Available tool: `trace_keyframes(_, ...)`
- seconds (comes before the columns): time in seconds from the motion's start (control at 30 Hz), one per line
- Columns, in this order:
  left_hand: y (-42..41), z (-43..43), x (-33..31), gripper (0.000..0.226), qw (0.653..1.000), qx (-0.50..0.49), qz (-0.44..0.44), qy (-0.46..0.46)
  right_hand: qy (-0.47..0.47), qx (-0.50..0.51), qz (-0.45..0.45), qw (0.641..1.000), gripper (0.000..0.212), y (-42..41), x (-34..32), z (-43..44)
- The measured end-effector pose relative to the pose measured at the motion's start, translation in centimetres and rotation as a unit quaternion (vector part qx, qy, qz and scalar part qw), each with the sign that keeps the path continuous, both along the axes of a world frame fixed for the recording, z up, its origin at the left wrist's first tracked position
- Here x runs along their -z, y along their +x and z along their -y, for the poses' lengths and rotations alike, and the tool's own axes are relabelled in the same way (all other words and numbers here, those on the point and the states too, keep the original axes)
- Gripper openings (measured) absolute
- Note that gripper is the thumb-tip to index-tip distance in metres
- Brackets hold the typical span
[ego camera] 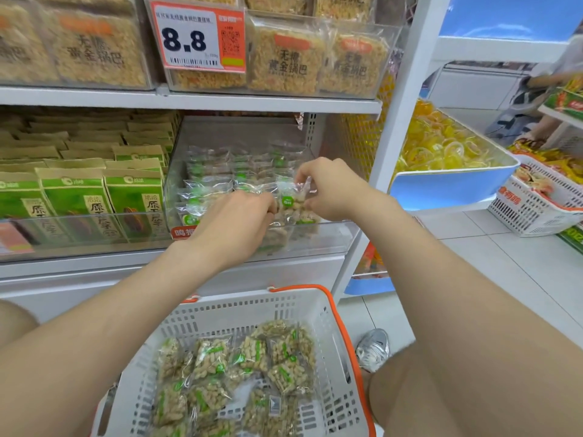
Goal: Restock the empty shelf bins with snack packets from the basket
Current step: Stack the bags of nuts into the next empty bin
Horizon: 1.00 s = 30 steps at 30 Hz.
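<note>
Basket: a white basket [220, 313] with an orange rim sits lowest and closest, in front of the person's knees.
Basket load: snack packets [239, 373] of pale puffed pieces with green labels lie loose across its bottom.
Shoe: a silver shoe [373, 348] rests on the tiles just right of the basket.
Left hand: the left hand [233, 222] reaches over the front wall of the clear bin [315, 238], fingers curled down; whether they grip anything I cannot tell.
Right hand: the right hand [328, 190] pinches the top edge of one packet [293, 200], standing upright at the bin's right end.
Bin contents: rows of stocked packets [227, 175] fill the bin behind the hands.
Neighbour: green bags [72, 200] stand left of the bin.
Upper shelf: a price tag [197, 37] reads 8.8.
</note>
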<state>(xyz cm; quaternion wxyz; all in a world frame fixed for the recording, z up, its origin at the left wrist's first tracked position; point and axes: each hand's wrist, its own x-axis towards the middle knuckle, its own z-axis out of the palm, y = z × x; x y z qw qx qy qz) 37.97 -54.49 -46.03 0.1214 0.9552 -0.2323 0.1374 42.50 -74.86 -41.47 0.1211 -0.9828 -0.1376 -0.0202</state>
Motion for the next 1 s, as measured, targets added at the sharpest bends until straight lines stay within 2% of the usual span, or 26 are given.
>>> trace_keyframes(0.17,0.4,-0.2,0.7,0.006,1.0,-0.001,0.02,0.003,-0.034,0.018,0.016,0.999,0.043,0.7,-0.1,-0.2)
trace_keyframes(0.27,0.5,0.0,0.9,0.005,0.999,-0.003,0.035,0.007,-0.059,0.001,-0.029,0.998,0.04,0.1,0.4,-0.5)
trace_keyframes(0.4,0.5,0.1,1.5,0.02,0.997,-0.02,0.066,0.027,-0.062,-0.008,-0.054,0.997,0.037,-0.2,0.4,-0.7)
trace_keyframes(0.53,0.4,0.4,1.7,0.06,0.995,0.006,0.089,0.048,-0.047,0.001,-0.047,0.998,0.024,-0.1,-0.3,-0.2)
trace_keyframes(0.63,0.3,0.9,1.5,0.064,0.996,0.007,0.075,0.048,-0.031,0.0,-0.058,0.998,0.023,-0.5,-0.3,-0.1)
trace_keyframes(0.7,0.1,1.1,1.4,0.067,0.997,0.004,0.06,0.041,-0.047,-0.018,-0.079,0.996,0.031,-0.7,0.1,-0.4)
trace_keyframes(0.8,0.0,1.1,1.1,0.057,0.998,0.001,0.045,0.05,-0.063,-0.022,-0.089,0.994,0.04,-0.6,0.1,-0.6)
trace_keyframes(1.0,0.1,1.0,0.1,0.016,0.994,-0.013,0.039,0.097,-0.071,0.004,-0.077,0.994,0.039,0.0,0.9,-0.6)
